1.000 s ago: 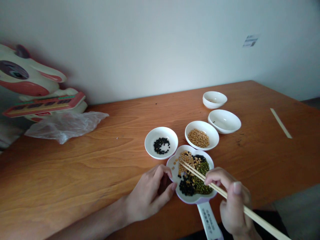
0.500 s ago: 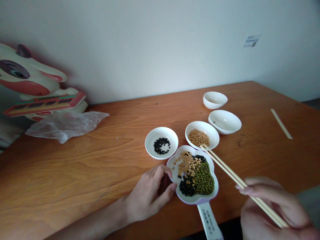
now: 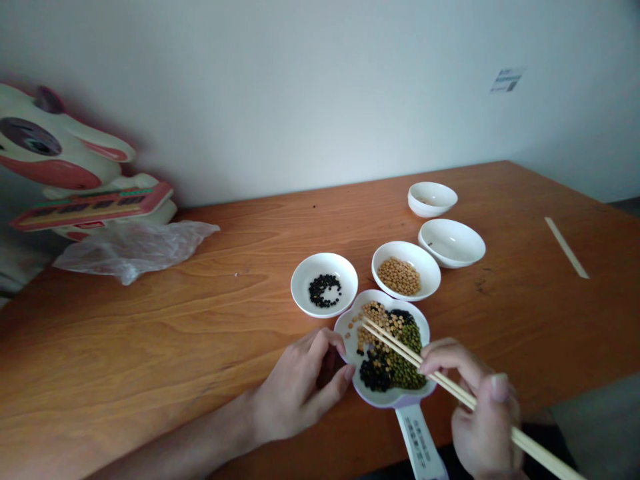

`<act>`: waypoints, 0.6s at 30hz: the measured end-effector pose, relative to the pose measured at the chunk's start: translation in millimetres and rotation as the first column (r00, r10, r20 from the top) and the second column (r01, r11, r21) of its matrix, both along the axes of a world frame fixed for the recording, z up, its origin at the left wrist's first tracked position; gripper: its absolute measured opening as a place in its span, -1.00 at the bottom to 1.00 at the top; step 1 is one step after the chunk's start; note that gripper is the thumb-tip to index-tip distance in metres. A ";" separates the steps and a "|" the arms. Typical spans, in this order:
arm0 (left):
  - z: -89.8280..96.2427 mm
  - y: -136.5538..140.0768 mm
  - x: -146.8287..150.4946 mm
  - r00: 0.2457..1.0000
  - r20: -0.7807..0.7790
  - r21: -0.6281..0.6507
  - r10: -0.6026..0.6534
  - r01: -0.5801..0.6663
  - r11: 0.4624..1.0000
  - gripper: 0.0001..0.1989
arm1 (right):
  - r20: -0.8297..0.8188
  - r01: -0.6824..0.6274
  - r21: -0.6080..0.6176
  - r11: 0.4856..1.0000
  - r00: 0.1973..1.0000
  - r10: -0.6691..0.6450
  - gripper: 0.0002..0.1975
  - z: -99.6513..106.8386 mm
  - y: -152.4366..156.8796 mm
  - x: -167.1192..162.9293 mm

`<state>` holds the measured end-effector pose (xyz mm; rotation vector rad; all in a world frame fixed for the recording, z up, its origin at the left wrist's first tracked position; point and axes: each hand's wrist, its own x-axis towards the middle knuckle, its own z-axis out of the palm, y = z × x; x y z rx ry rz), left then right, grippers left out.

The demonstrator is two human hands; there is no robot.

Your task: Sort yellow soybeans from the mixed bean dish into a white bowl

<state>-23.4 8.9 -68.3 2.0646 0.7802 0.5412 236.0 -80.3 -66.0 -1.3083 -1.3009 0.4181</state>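
The right hand (image 3: 483, 417) pinches chopsticks (image 3: 400, 347) pointing toward ten o'clock into the mixed beans (image 3: 387, 347); the left hand (image 3: 300, 387), loosely curled, touches the dish (image 3: 350, 330) at eight o'clock.

Over by the wall, a big cartoon animal toy (image 3: 60, 157) sits at the far left end of the wooden table (image 3: 150, 333), white with red patches. Just in front of the toy lies a crumpled clear plastic bag (image 3: 133, 248). Well to the right of the toy, two empty white bowls (image 3: 451, 241) sit one behind the other, the farther one (image 3: 432, 198) smaller. Further right again, a pale flat stick (image 3: 567, 247) lies alone on the table. High on the wall, far right of the toy, there's a small printed label (image 3: 506, 79).
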 end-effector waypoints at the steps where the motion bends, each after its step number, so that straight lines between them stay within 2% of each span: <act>1: 0.4 0.0 0.2 1.000 0.003 -0.001 -0.002 0.002 1.000 -0.89 | 0.012 -0.016 -0.005 1.000 1.000 0.017 -0.21 -2.0 1.1 -1.7; 5: 1.9 0.5 1.8 1.000 0.013 0.013 -0.002 0.001 1.000 -0.89 | 0.037 -0.024 -0.014 1.000 0.999 0.024 -0.21 -4.7 5.3 -4.2; 10: 1.1 1.0 2.8 1.000 0.018 0.013 -0.005 0.005 1.000 -0.88 | 0.060 -0.033 -0.026 0.999 0.998 0.034 -0.22 1.9 8.0 -8.1; 18: 1.1 -0.3 0.4 1.000 -0.003 0.014 0.000 0.000 1.000 -0.89 | 0.086 -0.034 -0.010 0.999 0.996 0.035 -0.32 1.5 9.0 -11.1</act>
